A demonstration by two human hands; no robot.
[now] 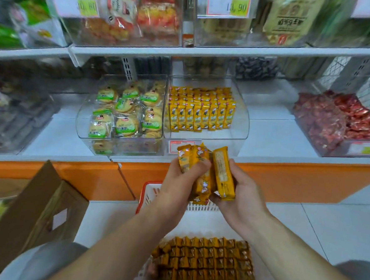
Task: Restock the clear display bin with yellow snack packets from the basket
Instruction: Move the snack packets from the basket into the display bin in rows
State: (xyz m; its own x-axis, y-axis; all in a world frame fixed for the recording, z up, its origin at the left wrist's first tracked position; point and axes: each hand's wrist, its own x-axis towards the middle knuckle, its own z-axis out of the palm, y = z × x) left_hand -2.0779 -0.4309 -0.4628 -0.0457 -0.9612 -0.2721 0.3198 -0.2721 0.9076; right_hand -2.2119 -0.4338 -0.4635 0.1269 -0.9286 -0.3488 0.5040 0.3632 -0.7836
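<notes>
Shop shelf [271,132] is carrying the clear display bin [242,124], part-filled with yellow snack packets [200,116] standing in rows. Left hand [177,182] is gripping a bunch of packets [197,160], fingers curled round them. Right hand [241,195] is holding a single packet [223,172], thumb against it. Both are hovering over the basket [152,195], which is holding more packet rows [207,260].
</notes>
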